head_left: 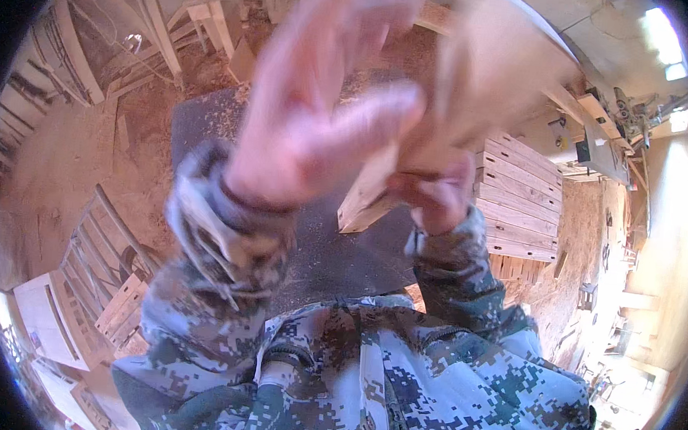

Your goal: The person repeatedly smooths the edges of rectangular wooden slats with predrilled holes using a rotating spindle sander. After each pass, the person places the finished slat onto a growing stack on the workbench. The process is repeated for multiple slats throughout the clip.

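My right hand (441, 196) grips a pale wooden board (367, 191), its fingers closed around the edge. The board's near end comes to a corner in front of me, while its far part spreads up and to the right, smeared by motion. My left hand (306, 134) is raised to the left of the board, blurred, with its thumb stretched toward the wood and its fingers extended upward. No object shows in that palm. Whether the thumb touches the board I cannot tell. Below both hands lies a dark grey work surface (318, 253) dusted with sawdust.
A stack of slotted wooden pieces (518, 196) stands to the right. At the left are a metal-barred rack (106, 236) and pale panels (54, 319). Timber leans at the far left. Sawdust covers the floor (147, 148). A bench with tools (600, 144) is at the far right.
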The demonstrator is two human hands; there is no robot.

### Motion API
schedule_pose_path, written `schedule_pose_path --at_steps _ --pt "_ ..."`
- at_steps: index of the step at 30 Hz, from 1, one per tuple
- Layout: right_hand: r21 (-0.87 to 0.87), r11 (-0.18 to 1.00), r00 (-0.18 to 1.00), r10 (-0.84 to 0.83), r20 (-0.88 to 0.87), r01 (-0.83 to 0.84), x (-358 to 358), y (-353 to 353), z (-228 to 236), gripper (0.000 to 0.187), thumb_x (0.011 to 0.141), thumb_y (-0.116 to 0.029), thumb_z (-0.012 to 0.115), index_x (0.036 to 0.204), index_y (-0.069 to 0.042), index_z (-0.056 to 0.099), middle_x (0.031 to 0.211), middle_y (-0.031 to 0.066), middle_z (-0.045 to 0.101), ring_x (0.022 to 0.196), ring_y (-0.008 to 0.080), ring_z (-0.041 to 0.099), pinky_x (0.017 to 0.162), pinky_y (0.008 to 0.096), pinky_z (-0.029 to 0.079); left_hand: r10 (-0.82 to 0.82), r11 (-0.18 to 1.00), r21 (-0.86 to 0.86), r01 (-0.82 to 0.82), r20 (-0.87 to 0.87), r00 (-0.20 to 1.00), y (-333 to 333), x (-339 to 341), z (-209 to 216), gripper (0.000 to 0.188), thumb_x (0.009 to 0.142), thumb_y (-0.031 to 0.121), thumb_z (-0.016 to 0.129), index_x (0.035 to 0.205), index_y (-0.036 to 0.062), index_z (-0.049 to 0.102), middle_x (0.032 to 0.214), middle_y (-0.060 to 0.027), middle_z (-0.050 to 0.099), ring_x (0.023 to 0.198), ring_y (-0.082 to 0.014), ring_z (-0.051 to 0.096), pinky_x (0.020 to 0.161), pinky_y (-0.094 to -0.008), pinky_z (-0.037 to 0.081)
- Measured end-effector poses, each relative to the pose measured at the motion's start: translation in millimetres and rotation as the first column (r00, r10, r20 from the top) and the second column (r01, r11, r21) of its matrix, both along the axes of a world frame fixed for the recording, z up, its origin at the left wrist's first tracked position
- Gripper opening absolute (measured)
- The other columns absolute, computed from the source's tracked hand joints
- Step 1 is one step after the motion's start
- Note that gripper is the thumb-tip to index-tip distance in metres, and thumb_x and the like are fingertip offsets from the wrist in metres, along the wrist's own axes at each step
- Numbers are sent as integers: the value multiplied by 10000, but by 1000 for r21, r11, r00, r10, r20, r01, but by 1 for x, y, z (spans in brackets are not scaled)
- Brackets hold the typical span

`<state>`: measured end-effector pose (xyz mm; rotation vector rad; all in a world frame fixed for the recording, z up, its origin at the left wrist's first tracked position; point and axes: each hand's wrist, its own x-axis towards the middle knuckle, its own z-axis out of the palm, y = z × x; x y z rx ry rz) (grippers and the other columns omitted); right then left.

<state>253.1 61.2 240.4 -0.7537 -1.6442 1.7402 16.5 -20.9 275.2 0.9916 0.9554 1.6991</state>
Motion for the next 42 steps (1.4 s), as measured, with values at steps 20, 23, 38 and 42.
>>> schedule_pose_path --at_steps 20,23,38,42 --pt "-553 706 792 -19 610 443 235 -117 -195 236 948 -135 750 1140 -21 672 1031 71 712 915 205 681 839 359 572 345 537 -288 -792 -783 519 -90 63 -289 511 954 131 636 1423 -43 527 1366 -201 570 1279 -375 475 1129 -484 359" --pt "271 729 456 -628 631 628 282 -115 -207 173 941 -124 736 1068 -17 687 928 36 670 865 144 629 809 318 536 402 465 -321 -825 -754 519 -84 58 -301 449 987 133 608 1394 -51 563 1307 -190 608 1242 -353 508 1085 -464 406" --pt "133 735 398 -499 770 665 285 -77 -244 226 1036 -214 652 1126 -10 685 1028 66 671 966 181 636 882 330 511 538 316 -349 -882 -700 470 -30 43 -297 364 1124 147 408 1398 -62 524 1144 -162 692 1077 -231 632 1020 -365 492" --pt "113 734 368 -460 808 669 284 -80 -244 224 1027 -194 643 1130 1 682 1048 88 666 993 205 638 909 349 504 511 342 -359 -868 -704 492 -23 39 -294 360 1132 145 384 1398 -59 518 1168 -161 672 1096 -230 615 1042 -376 475"
